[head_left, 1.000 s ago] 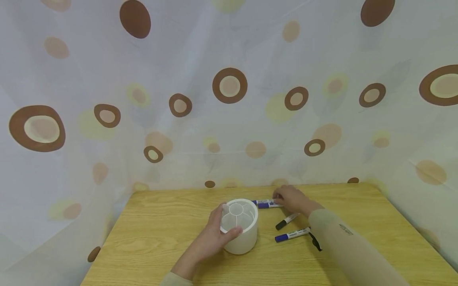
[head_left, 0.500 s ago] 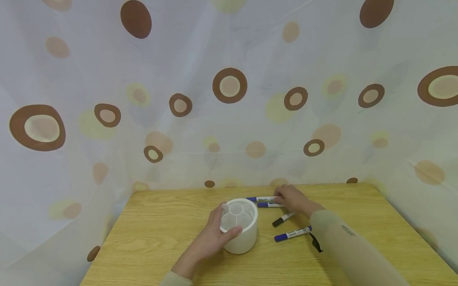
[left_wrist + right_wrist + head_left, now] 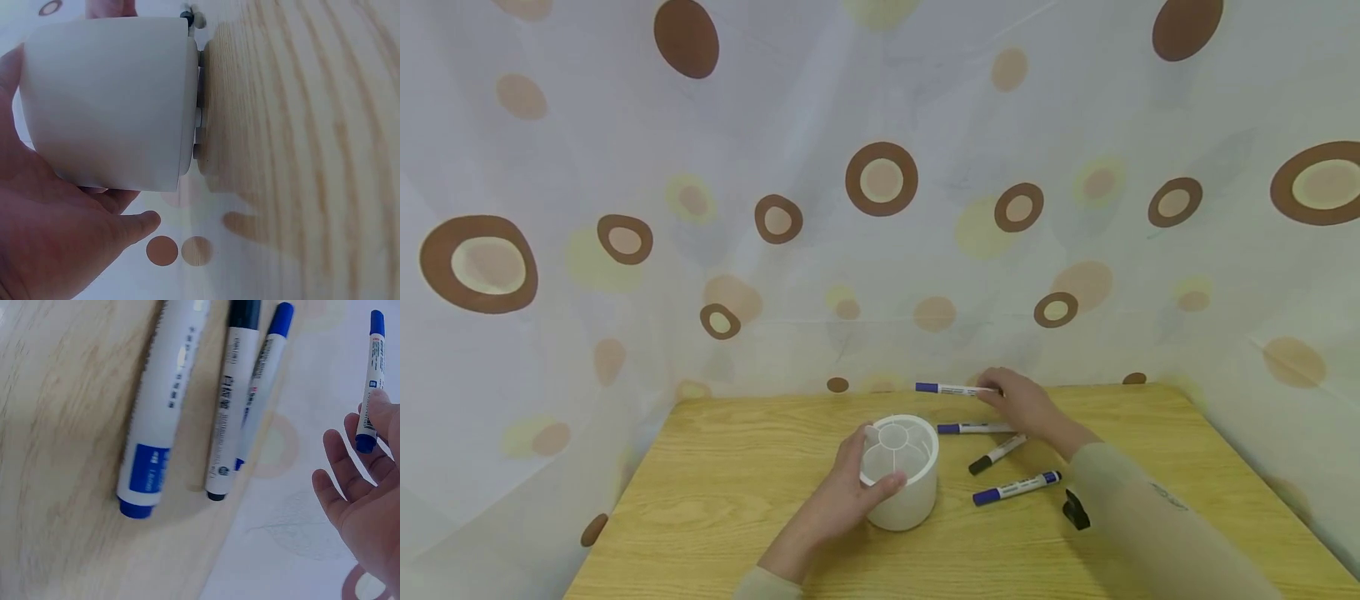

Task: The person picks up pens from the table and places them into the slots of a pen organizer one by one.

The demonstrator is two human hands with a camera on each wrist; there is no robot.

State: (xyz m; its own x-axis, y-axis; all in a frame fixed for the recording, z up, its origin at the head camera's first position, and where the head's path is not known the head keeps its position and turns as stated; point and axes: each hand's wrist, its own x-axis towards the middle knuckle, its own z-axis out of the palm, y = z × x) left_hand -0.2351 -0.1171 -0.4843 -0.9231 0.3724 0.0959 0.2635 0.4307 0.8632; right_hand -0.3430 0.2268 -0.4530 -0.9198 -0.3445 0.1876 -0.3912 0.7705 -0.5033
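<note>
My left hand (image 3: pixel 846 492) holds the white round pen holder (image 3: pixel 904 510) by its near left side, thumb over the rim. Thin walls split its inside into several compartments. In the left wrist view the holder (image 3: pixel 112 103) lies between the fingers and thumb of that hand (image 3: pixel 53 219). At the table's back edge, my right hand (image 3: pixel 1021 404) pinches a blue-capped whiteboard marker (image 3: pixel 949 389), raised off the wood and roughly level. The right wrist view has this marker (image 3: pixel 371 387) between thumb and fingers, the other fingers of the hand (image 3: pixel 369 506) spread loosely.
Right of the holder lie a blue-capped marker (image 3: pixel 976 428), a black-capped marker (image 3: pixel 997 454) and a nearer blue-capped marker (image 3: pixel 1017 488) on the wooden table (image 3: pixel 722 517). A black piece (image 3: pixel 1076 510) shows under the right sleeve. A patterned sheet (image 3: pixel 820 292) surrounds the table.
My right hand has taken hold of the farthest blue-capped marker, slid it slightly left, then lifted it up and back from the table. The left hand keeps its hold on the pen holder.
</note>
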